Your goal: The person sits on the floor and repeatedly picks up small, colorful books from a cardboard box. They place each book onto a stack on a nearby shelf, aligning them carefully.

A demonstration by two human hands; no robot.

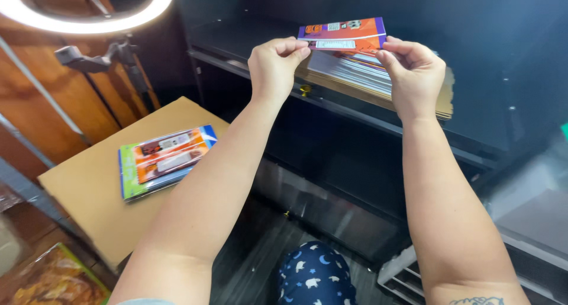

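Note:
Both my hands are raised to a dark shelf and hold a flat orange and purple packet (344, 34) between them. My left hand (275, 65) pinches its left end with thumb and fingers. My right hand (414, 74) pinches its right end. The packet hovers just above a stack of similar flat packets (355, 71) lying on a brown cardboard sheet (445, 101) on the shelf.
A dark shelving unit (355, 118) fills the right half. To the left a cardboard-topped surface (89, 192) carries a small pile of orange, green and blue packets (163, 160). A lit ring light (89, 12) on a stand is at the top left. My patterned blue knee (316, 275) shows below.

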